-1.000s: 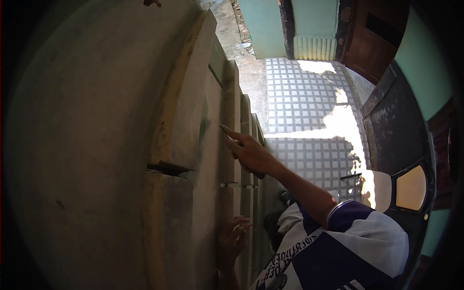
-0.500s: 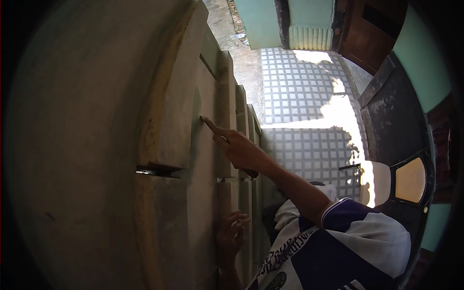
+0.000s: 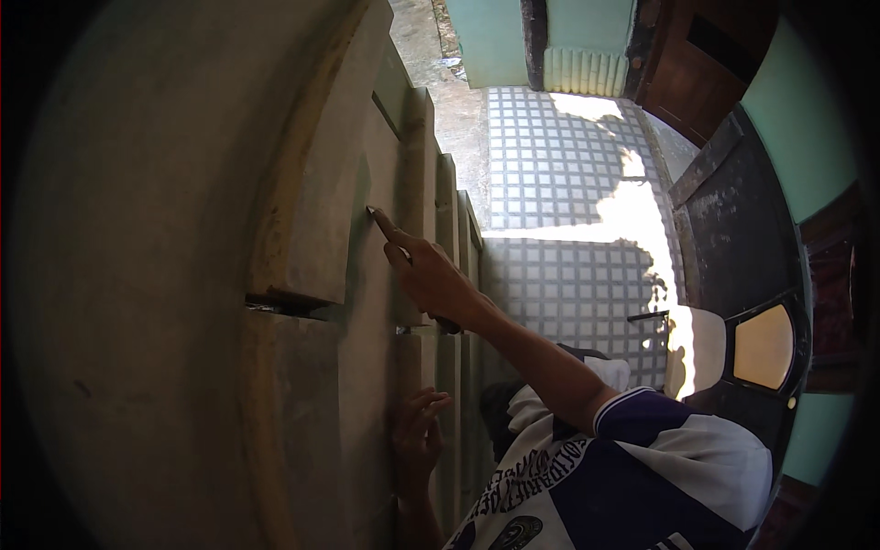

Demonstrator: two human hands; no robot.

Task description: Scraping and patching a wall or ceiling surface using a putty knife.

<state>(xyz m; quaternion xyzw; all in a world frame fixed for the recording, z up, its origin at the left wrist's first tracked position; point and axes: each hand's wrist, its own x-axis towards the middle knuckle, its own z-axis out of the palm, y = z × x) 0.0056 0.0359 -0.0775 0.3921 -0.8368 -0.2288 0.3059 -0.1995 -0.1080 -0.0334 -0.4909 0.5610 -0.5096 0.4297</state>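
My right hand (image 3: 423,275) grips a slim tool with a dark handle (image 3: 447,324), index finger stretched along it, its pale tip (image 3: 371,211) at the flat inner face (image 3: 365,247) of a stepped concrete structure, near a greenish shaded strip. A thick beige ledge (image 3: 312,202) with a yellowish edge runs left of the tip, split by a dark gap. Lower down, my left hand (image 3: 417,426) has bent, slightly parted fingers at a narrower ledge (image 3: 422,357), with nothing visible in them.
A wide bare concrete surface (image 3: 147,257) fills the left. To the right are checked floor tiles (image 3: 541,156) with sunlit patches, a black chair (image 3: 765,346) with a cream panel, a dark board (image 3: 724,211), a brown door (image 3: 697,64) and mint-green walls (image 3: 486,37).
My right hand and the tool tip have moved left and up along the concrete face. The whole view has shifted slightly; my left hand stays low by the ledge.
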